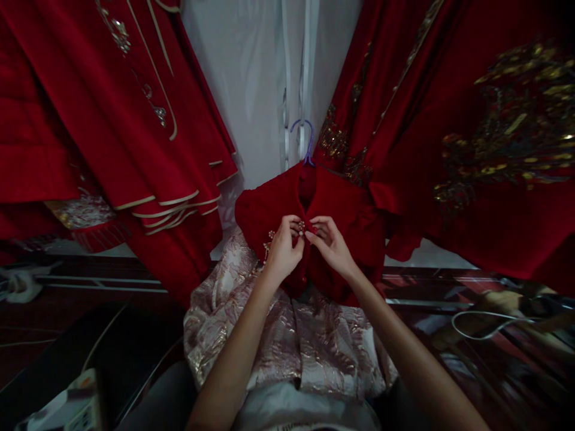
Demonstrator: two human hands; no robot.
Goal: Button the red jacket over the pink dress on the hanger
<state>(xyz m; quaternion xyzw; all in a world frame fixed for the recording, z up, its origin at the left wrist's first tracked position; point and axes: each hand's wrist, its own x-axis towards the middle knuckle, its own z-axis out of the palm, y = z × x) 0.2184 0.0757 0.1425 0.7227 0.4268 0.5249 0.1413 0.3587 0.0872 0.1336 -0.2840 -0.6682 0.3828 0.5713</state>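
A short red jacket (pixel 265 206) lies on a purple hanger (pixel 308 140), its hook pointing up, above a shiny pink-silver brocade fabric (pixel 278 341). At the jacket's front opening, my left hand (pixel 287 245) pinches the left edge beside a beaded ornament (pixel 302 227). My right hand (pixel 330 242) is closed on the opposite front edge, its fingertips close to those of my left hand. More beaded trim (pixel 268 244) shows on the jacket left of my left hand. The fine detail between the fingertips is too small to make out.
Red garments with pale piping (pixel 135 131) hang at the left, and red garments with gold embroidery (pixel 525 120) at the right. Behind the hanger is a pale curtain-like surface (pixel 242 72). A white device (pixel 81 404) with a cable sits at the lower left.
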